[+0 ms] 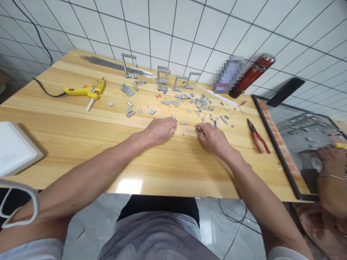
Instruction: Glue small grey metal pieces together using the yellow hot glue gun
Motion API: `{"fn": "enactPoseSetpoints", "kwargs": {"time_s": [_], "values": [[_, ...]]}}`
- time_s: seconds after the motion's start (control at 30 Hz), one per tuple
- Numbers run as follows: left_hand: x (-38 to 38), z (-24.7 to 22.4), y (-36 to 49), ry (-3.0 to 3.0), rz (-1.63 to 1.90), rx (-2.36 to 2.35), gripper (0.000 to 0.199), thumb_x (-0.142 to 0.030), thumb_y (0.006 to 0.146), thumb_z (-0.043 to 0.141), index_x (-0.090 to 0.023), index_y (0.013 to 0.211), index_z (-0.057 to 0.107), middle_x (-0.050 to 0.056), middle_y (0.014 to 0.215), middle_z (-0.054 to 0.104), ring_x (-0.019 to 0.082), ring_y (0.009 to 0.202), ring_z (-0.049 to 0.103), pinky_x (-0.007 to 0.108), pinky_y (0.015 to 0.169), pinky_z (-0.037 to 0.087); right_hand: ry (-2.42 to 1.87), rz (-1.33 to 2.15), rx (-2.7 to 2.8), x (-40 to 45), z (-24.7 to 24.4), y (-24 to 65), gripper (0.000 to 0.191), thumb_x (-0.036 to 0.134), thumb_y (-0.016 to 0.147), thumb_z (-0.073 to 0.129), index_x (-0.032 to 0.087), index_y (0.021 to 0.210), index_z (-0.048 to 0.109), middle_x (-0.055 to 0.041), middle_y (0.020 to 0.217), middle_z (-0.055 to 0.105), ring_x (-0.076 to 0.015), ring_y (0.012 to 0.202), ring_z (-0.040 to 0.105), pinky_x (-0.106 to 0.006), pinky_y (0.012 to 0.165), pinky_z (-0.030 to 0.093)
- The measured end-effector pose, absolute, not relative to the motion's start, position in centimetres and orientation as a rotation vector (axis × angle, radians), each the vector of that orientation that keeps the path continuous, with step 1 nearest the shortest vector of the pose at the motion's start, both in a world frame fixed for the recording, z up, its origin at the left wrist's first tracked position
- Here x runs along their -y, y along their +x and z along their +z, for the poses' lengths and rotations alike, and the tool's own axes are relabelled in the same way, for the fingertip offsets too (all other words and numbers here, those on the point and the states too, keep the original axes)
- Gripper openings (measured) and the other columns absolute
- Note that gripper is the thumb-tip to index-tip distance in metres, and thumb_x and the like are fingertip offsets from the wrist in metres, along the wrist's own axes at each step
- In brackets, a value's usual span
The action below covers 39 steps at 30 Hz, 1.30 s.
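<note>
Worktop (pixel 162 173) is pale wood, and over at the left edge of the frame I've got a white box (pixel 17 148). Next along, a yellow glue gun (pixel 93 90) lies on its side, then a bundle of thin rods (pixel 116 67) and some little grey frames (pixel 128 66) standing upper centre. My left hand (pixel 159 130) rests mid-frame, fingers close together with a small pale piece (pixel 174 117) right at the tips; can't tell if I'm gripping it. A flat grey piece (pixel 184 122) lies between my hands. My right hand (pixel 213 137) has a small dark piece (pixel 198 130) pinched, just below the loose grey bits (pixel 202 103). Further right: red flask (pixel 253 77), red-handled pliers (pixel 257 137), then another person's hand (pixel 332 160) at the edge.
</note>
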<state>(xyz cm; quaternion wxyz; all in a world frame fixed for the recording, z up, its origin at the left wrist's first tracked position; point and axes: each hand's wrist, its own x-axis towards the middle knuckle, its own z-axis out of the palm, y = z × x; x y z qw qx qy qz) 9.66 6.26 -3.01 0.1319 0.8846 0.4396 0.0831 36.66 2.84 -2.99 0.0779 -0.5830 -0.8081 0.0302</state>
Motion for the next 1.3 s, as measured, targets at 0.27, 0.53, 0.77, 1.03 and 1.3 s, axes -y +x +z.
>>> {"fn": "enactPoseSetpoints", "kwargs": {"time_s": [0.27, 0.53, 0.77, 1.03, 1.3], "values": [[-6.3, -3.1, 9.8, 2.565, 0.220, -1.330, 0.034, -0.021, 0.107, 0.044, -0.022, 0.124, 0.073, 0.007, 0.116, 0.083, 0.024, 0.099, 0.077, 0.032, 0.081, 0.053, -1.425, 1.001, 1.612, -4.0, -4.7, 36.5, 0.030, 0.038, 0.090, 0.067, 0.023, 0.117, 0.072, -0.0020, 0.090, 0.073, -0.0185, 0.076, 0.064, -0.034, 0.072, 0.051], [-6.0, -3.4, 9.9, 2.627, 0.168, -1.261, 0.036, -0.029, 0.109, 0.041, -0.019, 0.095, 0.072, 0.008, 0.091, 0.079, 0.024, 0.081, 0.071, 0.033, 0.071, 0.044, -1.221, 1.479, 1.050, -3.3, -3.0, 36.6, 0.035, 0.035, 0.074, 0.082, 0.022, 0.106, 0.077, 0.0018, 0.083, 0.067, -0.0113, 0.064, 0.057, -0.027, 0.057, 0.042], [-5.9, -3.5, 9.6, 2.603, 0.217, -1.227, 0.038, -0.037, 0.110, 0.043, -0.019, 0.096, 0.073, 0.008, 0.092, 0.079, 0.023, 0.084, 0.071, 0.032, 0.074, 0.046, -1.333, 1.225, 1.498, -2.7, -3.6, 36.3, 0.033, 0.029, 0.078, 0.065, 0.022, 0.109, 0.074, 0.0057, 0.074, 0.058, -0.0133, 0.065, 0.052, -0.031, 0.064, 0.041], [-5.7, -4.3, 9.5, 2.608, 0.369, -1.110, 0.031, -0.030, 0.108, 0.045, -0.019, 0.101, 0.073, 0.007, 0.098, 0.081, 0.021, 0.089, 0.074, 0.031, 0.081, 0.052, -1.315, 1.173, 1.700, -1.6, -3.9, 35.3, 0.013, 0.029, 0.078, 0.069, 0.024, 0.089, 0.066, 0.0037, 0.076, 0.068, -0.0139, 0.068, 0.057, -0.029, 0.065, 0.045], [-4.9, -4.4, 9.9, 2.628, 0.518, -0.969, 0.027, -0.033, 0.110, 0.052, -0.019, 0.107, 0.074, 0.007, 0.099, 0.080, 0.019, 0.091, 0.074, 0.030, 0.084, 0.054, -1.308, 1.236, 1.623, -1.6, -3.3, 35.1, 0.012, 0.034, 0.083, 0.071, 0.023, 0.079, 0.069, 0.0027, 0.069, 0.070, -0.0128, 0.060, 0.055, -0.027, 0.056, 0.040]]}}
